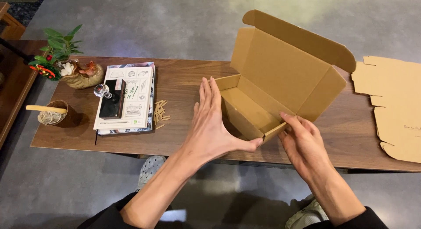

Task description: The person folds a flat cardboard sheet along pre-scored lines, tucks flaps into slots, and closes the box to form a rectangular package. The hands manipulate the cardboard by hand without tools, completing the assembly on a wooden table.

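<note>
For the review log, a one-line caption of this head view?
Two bare hands, left hand and right hand, press on the walls of an open cardboard box on a wooden table.

The flat cardboard sheet [392, 107], right of the cardboard box [280, 84], is cut off by the frame's edge. The left hand [210, 124] hides the box's near-left wall.

Reaching forward with both forearms bare, dark sleeves pushed back. Pressing the left hand [210, 119] flat, fingers straight and together, against the left wall of the cardboard box [280, 84], thumb hooking under its near corner. Curling the right hand [302, 141] just right of that corner, fingertips touching the front edge.
</note>
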